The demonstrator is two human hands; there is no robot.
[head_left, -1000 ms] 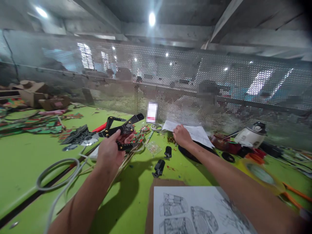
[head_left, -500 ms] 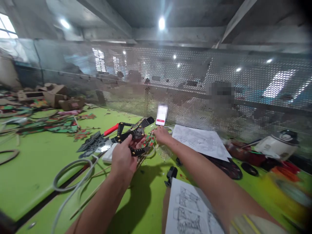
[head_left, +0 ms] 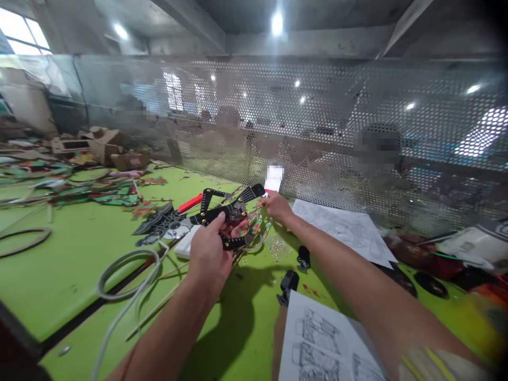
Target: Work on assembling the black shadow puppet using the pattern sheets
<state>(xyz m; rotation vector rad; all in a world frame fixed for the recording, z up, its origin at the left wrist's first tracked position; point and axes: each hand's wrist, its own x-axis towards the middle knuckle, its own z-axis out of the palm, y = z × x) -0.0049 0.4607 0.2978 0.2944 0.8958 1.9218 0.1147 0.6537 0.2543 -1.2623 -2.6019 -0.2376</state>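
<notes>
Bare green table (head_left: 59,275) is seen at 8 o'clock. A black cutout (head_left: 226,217) is clamped in the left hand (head_left: 210,251); the right hand (head_left: 278,206), fingers curled, is stretched toward 12 o'clock; its grip cannot be told.

Both forearms are bare from wrist to elbow, with no watch, ring or glove on the left hand (head_left: 209,253) or the right hand (head_left: 278,206). Near the right upper arm, at the bottom right corner of the view, a pale sleeve edge (head_left: 426,362) shows, marked with thin yellow stripes. No sleeve shows on the left arm.
</notes>
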